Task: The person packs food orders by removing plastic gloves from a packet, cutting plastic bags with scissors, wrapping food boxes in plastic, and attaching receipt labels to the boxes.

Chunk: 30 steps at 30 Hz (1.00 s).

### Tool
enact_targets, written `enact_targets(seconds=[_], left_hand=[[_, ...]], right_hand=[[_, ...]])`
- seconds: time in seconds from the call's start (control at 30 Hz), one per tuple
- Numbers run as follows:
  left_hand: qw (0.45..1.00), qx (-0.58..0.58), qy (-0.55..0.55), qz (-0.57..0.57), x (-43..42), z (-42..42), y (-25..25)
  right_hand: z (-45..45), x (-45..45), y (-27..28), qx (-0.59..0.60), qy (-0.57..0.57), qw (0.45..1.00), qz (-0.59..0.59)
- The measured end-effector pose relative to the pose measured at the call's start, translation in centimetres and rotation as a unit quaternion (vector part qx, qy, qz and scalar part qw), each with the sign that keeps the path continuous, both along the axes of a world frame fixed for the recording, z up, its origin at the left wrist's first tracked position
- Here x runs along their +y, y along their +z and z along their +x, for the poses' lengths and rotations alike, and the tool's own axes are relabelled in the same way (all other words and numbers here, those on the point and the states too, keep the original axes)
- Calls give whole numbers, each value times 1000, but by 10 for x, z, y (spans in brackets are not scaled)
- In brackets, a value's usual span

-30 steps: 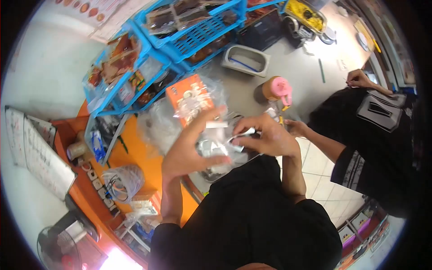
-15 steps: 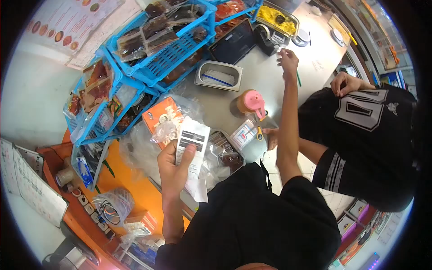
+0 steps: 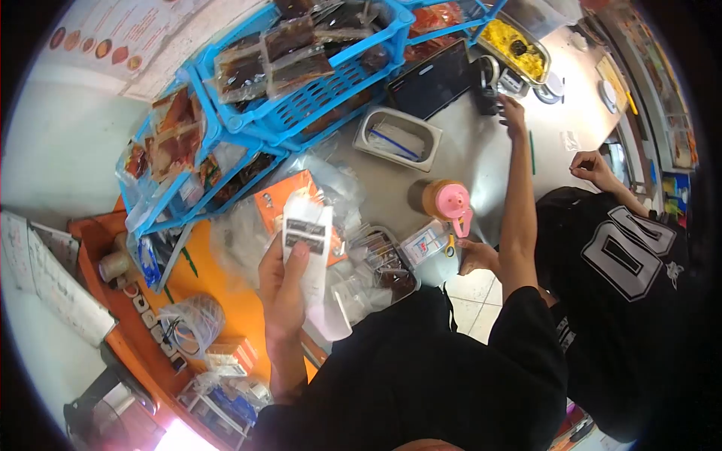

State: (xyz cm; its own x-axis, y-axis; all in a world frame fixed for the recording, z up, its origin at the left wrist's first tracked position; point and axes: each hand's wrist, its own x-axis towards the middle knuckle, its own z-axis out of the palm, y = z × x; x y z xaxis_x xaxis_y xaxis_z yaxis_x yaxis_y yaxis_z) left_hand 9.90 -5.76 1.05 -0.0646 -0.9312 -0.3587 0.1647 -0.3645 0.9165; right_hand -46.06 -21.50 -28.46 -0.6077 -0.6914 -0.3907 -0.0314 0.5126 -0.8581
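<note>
My left hand (image 3: pixel 284 279) is closed on a long white printed receipt (image 3: pixel 307 248), thumb pressed over its front; the lower end curls down toward my black shirt. My right arm stretches out over the metal counter. At its end, my right hand (image 3: pixel 513 116) has its fingers extended beside a black device (image 3: pixel 485 84) that looks like a tape dispenser or small printer. Nothing is visibly held in that hand. A dark tablet (image 3: pixel 430 81) lies beside the device. Nearer to me stands a jar with a pink lid (image 3: pixel 453 201).
Blue baskets (image 3: pixel 301 113) of packed food bags stand at the back left. A metal tin (image 3: pixel 398 139) holds a blue stick. A tray of yellow food (image 3: pixel 511 49) is at the far end. Another person (image 3: pixel 632 248) stands at right, one hand near the counter edge. Scissors (image 3: pixel 450 246) lie near the jar.
The view has shifted, so the counter things sit farther right. My right hand's fingers have spread beside the black device. The receipt stays in my left hand. The other person has turned and shifted.
</note>
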Motion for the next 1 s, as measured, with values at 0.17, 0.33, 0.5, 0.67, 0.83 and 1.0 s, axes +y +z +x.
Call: enact_targets(seconds=[0.17,0.33,0.5,0.67,0.83,1.0], left_hand=[[998,-28,-49,-42,-7,-9,15],[997,-33,-50,-42,-8,-4,20],[996,-41,-73,-32,-3,0,22],[987,-76,-140,-15,0,14,21],[963,-113,-242,-29,8,34,14],[964,-75,-251,-51,26,51,-5]], right_hand=[[-34,-19,-15,-163,-4,985,50],[-34,25,-39,-231,64,948,-208],[16,61,-42,-35,-13,989,-141],[23,32,-63,-32,-160,979,-124],[5,28,-78,22,-178,981,-73],[-21,22,-108,365,-43,907,204]])
